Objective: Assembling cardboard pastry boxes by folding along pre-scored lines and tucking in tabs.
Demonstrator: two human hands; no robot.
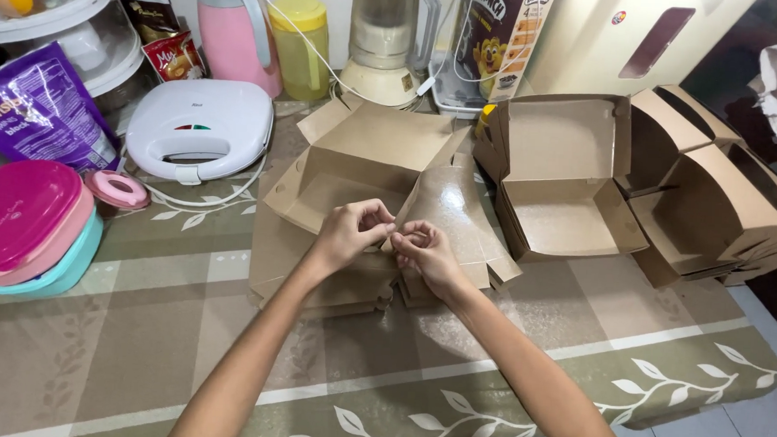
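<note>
A half-folded brown cardboard food box (382,169) rests on a stack of flat box blanks (276,257) in the middle of the table. My left hand (350,232) pinches the near corner of the box, and my right hand (426,254) grips the folded side flap (455,209) right beside it. Fingertips of both hands meet at the same corner. The box lid stands open toward the back.
Finished open boxes (564,170) are stacked at the right, with more (717,205) near the table's right edge. A white sandwich maker (200,129), pink and teal containers (25,226), a purple snack bag (35,107), a pink jug and a blender stand at the left and back.
</note>
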